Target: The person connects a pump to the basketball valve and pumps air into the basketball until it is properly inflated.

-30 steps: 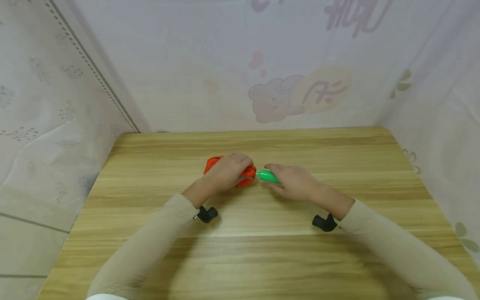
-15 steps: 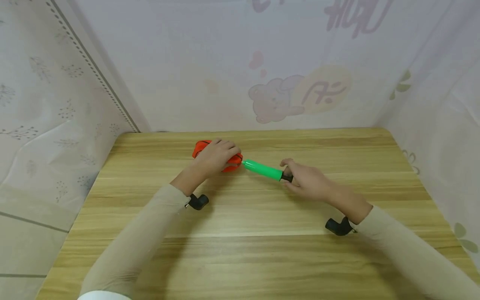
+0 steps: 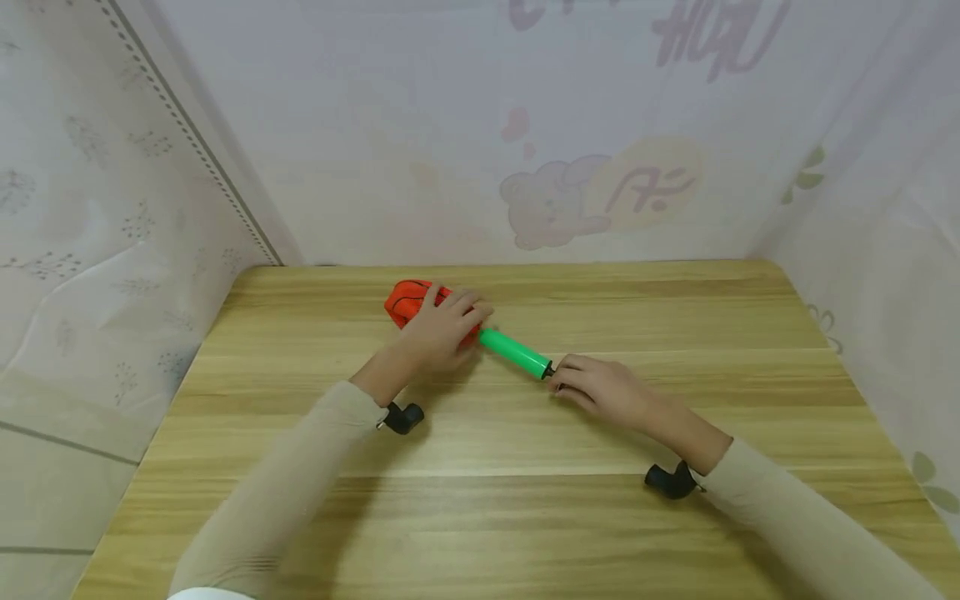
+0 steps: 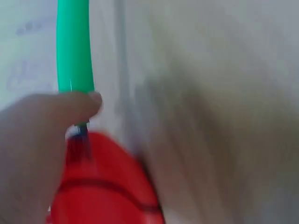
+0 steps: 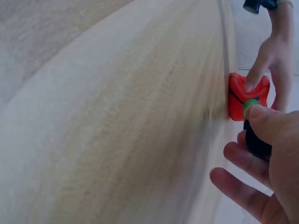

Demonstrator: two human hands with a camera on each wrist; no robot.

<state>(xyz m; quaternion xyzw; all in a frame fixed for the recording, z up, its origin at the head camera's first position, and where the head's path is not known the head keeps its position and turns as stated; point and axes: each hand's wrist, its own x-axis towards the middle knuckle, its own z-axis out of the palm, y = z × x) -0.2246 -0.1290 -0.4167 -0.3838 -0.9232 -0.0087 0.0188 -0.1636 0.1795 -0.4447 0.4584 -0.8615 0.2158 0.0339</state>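
A partly flattened red ball (image 3: 403, 303) with black lines, like a small basketball, lies under my left hand (image 3: 441, 335), whose fingers curl over it. A green hand pump (image 3: 516, 354) slants from the ball down to the right. In the left wrist view the pump's nozzle (image 4: 82, 129) meets the ball, and my left thumb (image 4: 77, 108) lies across the pump's near end. My right hand (image 3: 609, 393) grips the black handle (image 5: 257, 141) at the other end of the pump. A short length of black rod shows between the green barrel and the right fingers.
Everything lies on a wooden table (image 3: 525, 533). A pale printed curtain (image 3: 420, 125) hangs behind it and at both sides. Black wrist cameras (image 3: 403, 418) sit below both wrists.
Over the last second my right hand has shifted off the green barrel to the handle end. The ball moved left and away at first. Lately my left fingers have slid right toward the pump's tip.
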